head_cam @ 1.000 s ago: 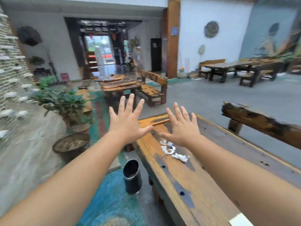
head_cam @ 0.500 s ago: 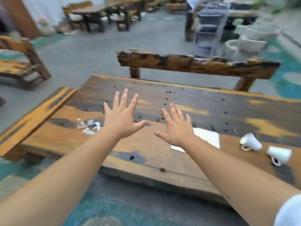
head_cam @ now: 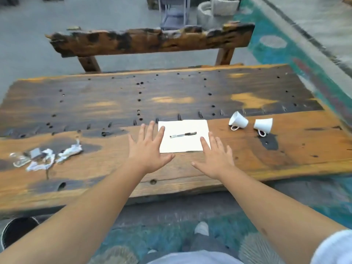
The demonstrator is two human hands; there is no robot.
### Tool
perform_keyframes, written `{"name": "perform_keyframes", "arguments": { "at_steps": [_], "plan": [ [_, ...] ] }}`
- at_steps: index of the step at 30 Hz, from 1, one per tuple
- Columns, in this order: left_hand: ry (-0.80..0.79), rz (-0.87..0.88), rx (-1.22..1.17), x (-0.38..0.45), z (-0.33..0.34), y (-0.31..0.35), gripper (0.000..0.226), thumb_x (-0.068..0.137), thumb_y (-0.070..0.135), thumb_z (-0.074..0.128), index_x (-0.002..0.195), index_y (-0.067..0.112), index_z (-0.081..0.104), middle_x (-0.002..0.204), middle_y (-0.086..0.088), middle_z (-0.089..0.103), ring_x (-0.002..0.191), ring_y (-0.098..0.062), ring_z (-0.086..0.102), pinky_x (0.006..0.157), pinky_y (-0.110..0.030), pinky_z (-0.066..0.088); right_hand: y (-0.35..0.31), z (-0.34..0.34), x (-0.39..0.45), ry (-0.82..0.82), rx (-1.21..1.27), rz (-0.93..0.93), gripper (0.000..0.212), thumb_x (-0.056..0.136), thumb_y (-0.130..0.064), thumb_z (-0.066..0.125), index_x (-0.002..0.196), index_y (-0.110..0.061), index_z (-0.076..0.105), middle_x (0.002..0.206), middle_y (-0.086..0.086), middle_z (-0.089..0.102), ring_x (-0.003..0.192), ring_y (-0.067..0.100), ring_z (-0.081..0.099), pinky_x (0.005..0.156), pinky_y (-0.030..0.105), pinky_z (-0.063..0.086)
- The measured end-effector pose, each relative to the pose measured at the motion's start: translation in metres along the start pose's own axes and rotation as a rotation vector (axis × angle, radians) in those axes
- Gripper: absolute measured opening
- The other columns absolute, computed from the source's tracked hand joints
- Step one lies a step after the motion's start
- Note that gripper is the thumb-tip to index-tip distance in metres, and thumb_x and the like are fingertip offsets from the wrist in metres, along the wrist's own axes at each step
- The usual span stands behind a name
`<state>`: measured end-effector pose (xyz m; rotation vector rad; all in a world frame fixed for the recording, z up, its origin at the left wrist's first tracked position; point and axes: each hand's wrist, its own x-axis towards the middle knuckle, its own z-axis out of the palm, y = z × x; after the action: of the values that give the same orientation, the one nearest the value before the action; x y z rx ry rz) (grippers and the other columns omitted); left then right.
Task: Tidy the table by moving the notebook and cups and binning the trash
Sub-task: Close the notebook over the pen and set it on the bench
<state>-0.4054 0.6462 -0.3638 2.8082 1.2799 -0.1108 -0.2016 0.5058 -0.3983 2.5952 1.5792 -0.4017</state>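
A white notebook lies flat on the wooden table, with a black pen resting on it. My left hand hovers open at the notebook's left edge, and my right hand is spread open at its right front corner. Two white cups, one and the other, lie on their sides to the right. Crumpled white trash sits at the table's left. A black bin stands on the floor at the lower left.
A rough wooden bench stands behind the table. The table's near edge runs just in front of my legs. A grey stool and pale stone pots stand further back.
The view has swung right and down from the far room onto the table. The notebook, pen, cups and bin have come into view, and both open hands now hover over the notebook.
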Motion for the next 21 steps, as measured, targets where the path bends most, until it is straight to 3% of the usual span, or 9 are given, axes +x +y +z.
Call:
{"name": "perform_keyframes", "arguments": {
  "at_steps": [9, 21],
  "plan": [
    [-0.119, -0.107, -0.079, 0.011, 0.033, 0.044, 0.098, 0.072, 0.088, 0.018, 0.151, 0.036, -0.008, 0.163, -0.004, -0.009, 0.148, -0.032, -0.007, 0.110, -0.066, 0.014, 0.055, 0.007, 0.027, -0.108, 0.055, -0.061, 0.099, 0.079, -0.079, 0.039, 0.152, -0.032, -0.008, 0.162, -0.001, -0.020, 0.149, 0.024, -0.009, 0.114, 0.056, 0.009],
    [-0.343, -0.267, -0.304, 0.031, 0.078, 0.031, 0.090, 0.084, 0.071, 0.035, 0.153, 0.026, -0.002, 0.163, -0.011, -0.001, 0.148, -0.036, -0.004, 0.116, -0.055, 0.011, 0.051, 0.034, 0.071, -0.276, 0.041, -0.122, 0.095, 0.083, -0.070, 0.046, 0.153, -0.030, -0.004, 0.162, -0.001, -0.019, 0.149, 0.023, 0.000, 0.115, 0.050, 0.019]
  ]
}}
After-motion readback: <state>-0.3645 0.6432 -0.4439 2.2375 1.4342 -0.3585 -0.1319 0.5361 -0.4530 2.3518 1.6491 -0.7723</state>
